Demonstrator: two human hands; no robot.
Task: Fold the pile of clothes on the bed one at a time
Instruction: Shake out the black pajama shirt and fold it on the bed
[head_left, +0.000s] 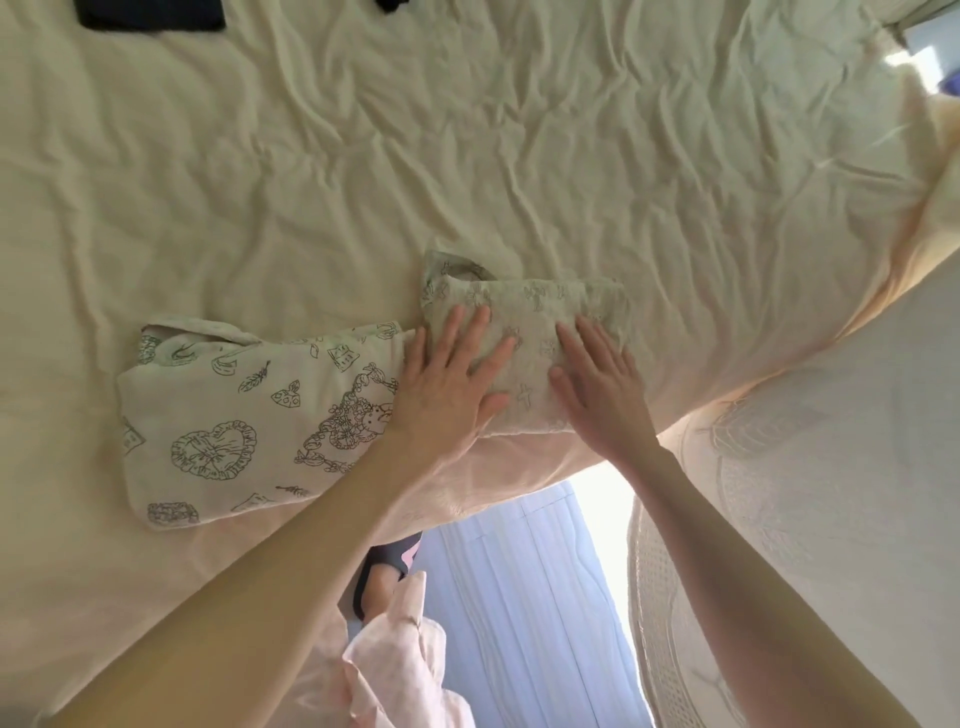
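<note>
Item 1: small folded garment (524, 332), pale cloth with a faint outline print. It lies on the bed (519, 130) at the near edge, about midway along it. Long axis runs parallel to that near edge; a loop of collar or hem shows at the far-left corner, so the open end appears to point left and away.

Item 2: left hand (447, 379). Palm down on the left half of the garment, fingers straight and spread apart, thumb lying along the near hem. It presses rather than grips.

Item 3: right hand (597, 384). Palm down on the right half, fingers straight and slightly apart, also pressing flat.

Step in hand, as judged: flattening the finished fold. Done well, both palms stroke outward from the centre toward the short ends, keeping pressure even so the layers do not slide toward the near edge, where the bundle already sits close to the drop.

Item 4: larger folded garment (249, 421), cream with dark outline hearts and leaves, just beside item 1 to the left, also near the near edge.

Item 5: 2 dark cloth pieces (150, 15) at the far-left edge, well apart from the rest.
</note>
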